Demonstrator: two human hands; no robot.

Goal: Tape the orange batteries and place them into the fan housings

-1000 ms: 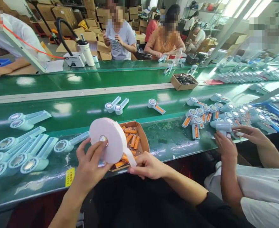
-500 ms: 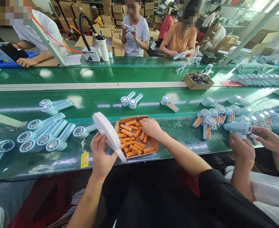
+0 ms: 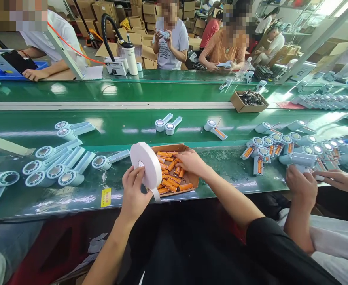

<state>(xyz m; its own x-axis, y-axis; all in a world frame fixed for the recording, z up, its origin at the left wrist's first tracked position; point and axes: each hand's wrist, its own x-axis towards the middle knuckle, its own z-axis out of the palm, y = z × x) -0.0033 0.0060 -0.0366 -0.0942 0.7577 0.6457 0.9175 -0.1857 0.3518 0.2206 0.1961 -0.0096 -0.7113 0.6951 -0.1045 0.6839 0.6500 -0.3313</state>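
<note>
My left hand (image 3: 135,194) grips a large white tape roll (image 3: 146,164) above the near edge of the green bench, a short tail of tape hanging from it. My right hand (image 3: 191,161) reaches into a shallow cardboard tray (image 3: 191,181) filled with several orange cylindrical cells (image 3: 171,179); its fingers curl down among the cells, and what they pinch is hidden. Several pale blue fan housings (image 3: 58,170) lie to the left of the tray.
A co-worker's hands (image 3: 303,186) at my right handle a pale blue fan (image 3: 298,159) beside a cluster of more fans (image 3: 271,144). Loose fan pairs (image 3: 166,123) ride the green conveyor (image 3: 117,126). A cardboard box of parts (image 3: 249,101) and other people stand beyond.
My right hand let go of the tape tail and moved up into the tray of orange cells. My left hand tilted the roll; the view shifted rightward.
</note>
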